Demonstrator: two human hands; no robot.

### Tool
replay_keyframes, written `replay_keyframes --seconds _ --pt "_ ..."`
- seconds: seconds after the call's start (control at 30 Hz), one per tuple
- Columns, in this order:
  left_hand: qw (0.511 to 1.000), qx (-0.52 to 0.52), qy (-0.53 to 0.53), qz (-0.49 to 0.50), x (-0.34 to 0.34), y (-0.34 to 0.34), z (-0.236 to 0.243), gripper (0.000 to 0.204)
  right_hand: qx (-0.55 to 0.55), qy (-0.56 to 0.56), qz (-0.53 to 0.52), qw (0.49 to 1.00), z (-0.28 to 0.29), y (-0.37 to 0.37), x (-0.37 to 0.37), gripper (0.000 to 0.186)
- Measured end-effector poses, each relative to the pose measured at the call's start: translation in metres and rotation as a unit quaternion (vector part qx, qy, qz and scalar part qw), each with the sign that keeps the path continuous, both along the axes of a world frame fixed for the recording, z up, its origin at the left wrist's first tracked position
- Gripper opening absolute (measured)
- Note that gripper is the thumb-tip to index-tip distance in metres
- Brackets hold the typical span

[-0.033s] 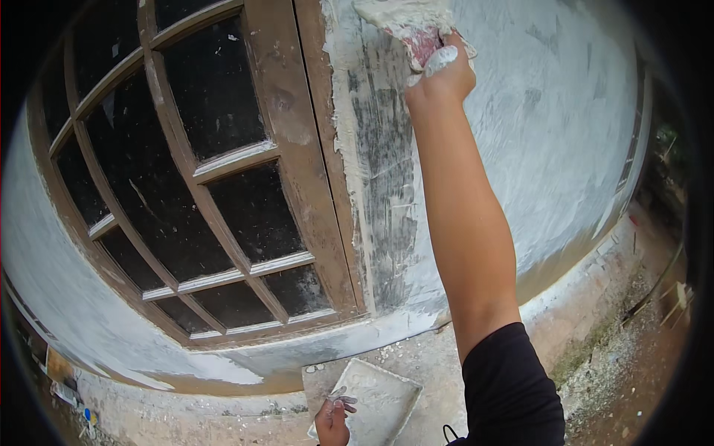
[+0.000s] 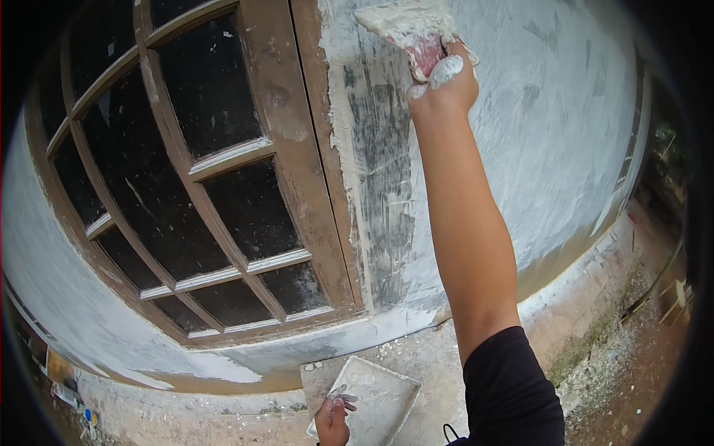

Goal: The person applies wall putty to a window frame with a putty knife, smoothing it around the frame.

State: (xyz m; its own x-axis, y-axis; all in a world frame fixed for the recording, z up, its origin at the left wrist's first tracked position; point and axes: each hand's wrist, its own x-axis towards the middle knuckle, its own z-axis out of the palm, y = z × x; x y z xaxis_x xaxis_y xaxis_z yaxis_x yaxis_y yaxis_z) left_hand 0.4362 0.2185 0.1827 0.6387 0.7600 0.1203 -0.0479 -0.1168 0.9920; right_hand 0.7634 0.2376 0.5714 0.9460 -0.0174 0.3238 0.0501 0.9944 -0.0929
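Note:
Up at the top of the wall, my right hand [image 2: 450,78] is closed around a putty scraper [image 2: 428,52], its fingers and thumb smeared with white paste. The scraper's wide reddish blade is coated in thick whitish putty and lies against or very close to the wall; the contact itself is unclear. Just below it runs a dark grey, patchy strip [image 2: 383,186] of wall beside the window frame. Low in the view, my left hand [image 2: 332,422] is at the left edge of a shallow rectangular tray [image 2: 405,390] with whitish residue. Its grey-smeared fingers are stretched apart.
A brown wooden window [image 2: 279,97] with several dark panes fills the left side. White-coated wall [image 2: 550,134] curves away to the right. Below are a concrete ledge [image 2: 442,357] with crumbs of debris, and dirt ground [image 2: 617,394] at the right.
My right hand and the putty scraper have moved slightly down along the wall. My left hand stays at the tray, and the view has shifted a little.

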Motion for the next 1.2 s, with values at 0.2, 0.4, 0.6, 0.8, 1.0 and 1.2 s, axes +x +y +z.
replay_keyframes --seconds 0.2,0.4,0.6,0.8,1.0,1.2 --pt "1.0 -0.024 0.001 -0.021 0.011 -0.005 -0.026 0.022 -0.101 -0.005 0.125 0.987 -0.166 -0.041 -0.037 0.024" --pt "0.991 -0.099 0.09 -0.013 0.002 -0.003 -0.102 0.023 -0.428 0.163 0.235 0.857 -0.407 -0.062 -0.093 0.026" --pt "0.966 -0.139 0.215 0.027 -0.047 0.012 -0.209 0.028 -0.845 -0.202 0.032 0.494 -0.6 -0.07 -0.166 0.023" --pt "0.958 -0.14 0.249 0.038 -0.088 0.028 -0.278 0.022 -0.89 -0.362 0.04 0.275 -0.688 -0.034 -0.173 0.022" --pt "0.937 -0.148 0.259 0.18 -0.128 0.035 -0.309 0.016 -0.874 -0.403 0.043 0.268 -0.659 -0.023 -0.172 0.024" --pt "0.875 -0.336 0.248 0.245 -0.146 0.042 -0.349 0.038 -0.821 -0.537 -0.06 0.182 -0.701 -0.031 -0.221 0.023"
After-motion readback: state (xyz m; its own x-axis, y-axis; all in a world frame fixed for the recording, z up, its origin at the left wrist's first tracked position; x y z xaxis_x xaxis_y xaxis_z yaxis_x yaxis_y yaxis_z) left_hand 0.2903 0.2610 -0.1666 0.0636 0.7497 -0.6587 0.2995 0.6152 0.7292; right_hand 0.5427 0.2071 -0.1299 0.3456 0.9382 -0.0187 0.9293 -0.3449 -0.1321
